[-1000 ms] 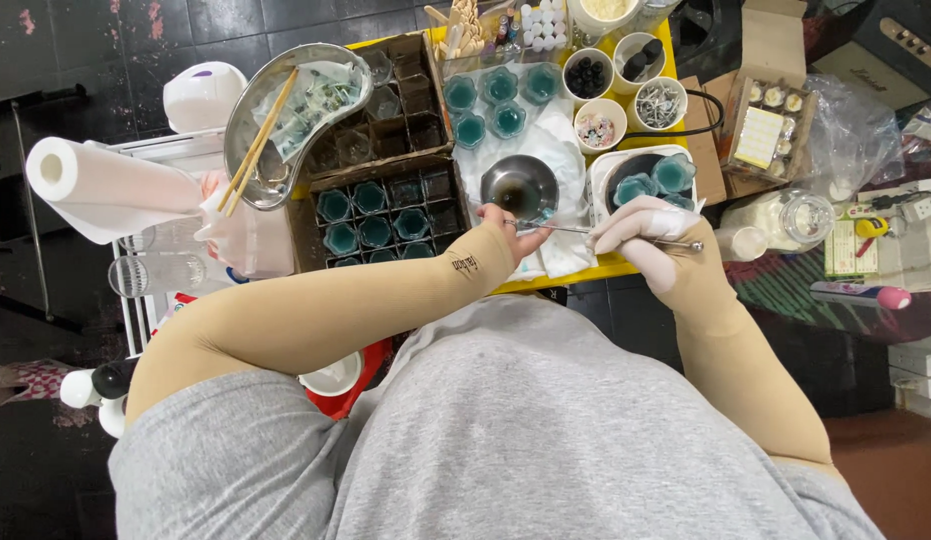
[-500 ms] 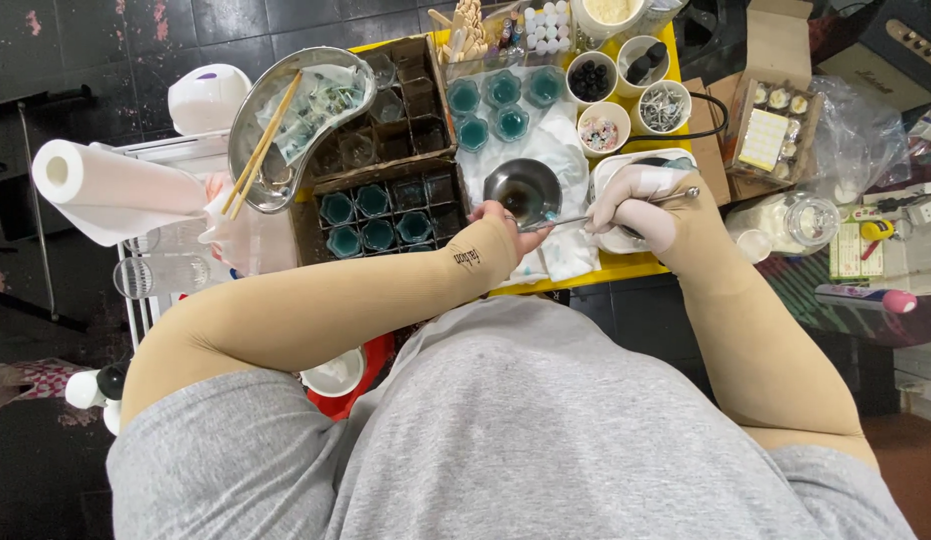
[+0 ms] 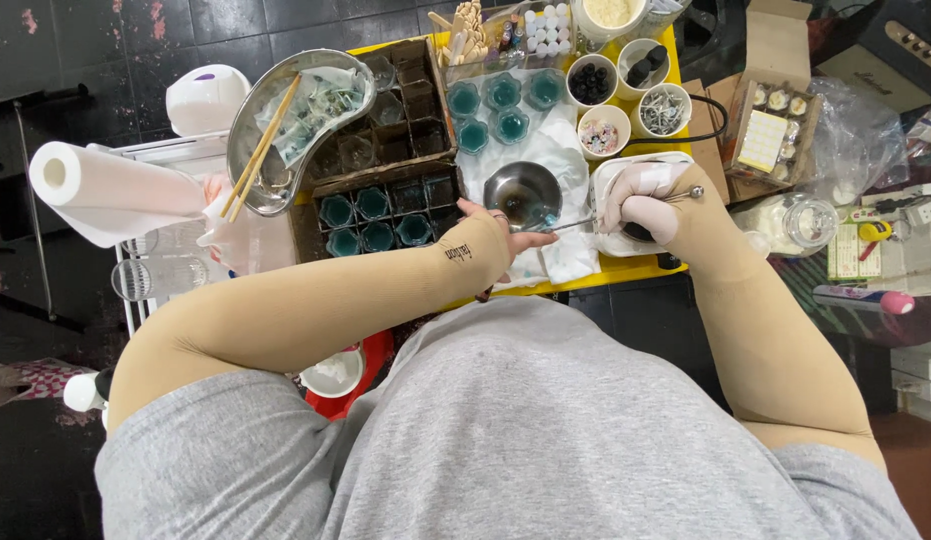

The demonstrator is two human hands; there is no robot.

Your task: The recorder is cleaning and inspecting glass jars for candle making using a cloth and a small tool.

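My left hand (image 3: pixel 503 233), in a beige sleeve, rests against the near rim of a small steel bowl (image 3: pixel 523 192) and steadies it on a white cloth (image 3: pixel 561 150). My right hand (image 3: pixel 642 200), gloved in white, grips a thin metal spoon (image 3: pixel 626 208) whose tip reaches into the bowl's near right side. Several small cups of teal liquid (image 3: pixel 504 92) stand on the cloth just beyond the bowl. More teal cups (image 3: pixel 377 206) fill a dark divided box (image 3: pixel 386 150) to the left.
A steel kidney dish (image 3: pixel 286 125) with chopsticks lies on the box at left, beside a paper roll (image 3: pixel 96 190). White bowls of beads and small parts (image 3: pixel 626 95) sit at the back right of the yellow tray (image 3: pixel 626 268). A cardboard box (image 3: pixel 776 120) and a glass jar (image 3: pixel 801 222) stand to the right.
My right hand has moved up and left, from the table's near edge to beside the bowl, bringing the spoon's tip into it. My left hand stays at the bowl.
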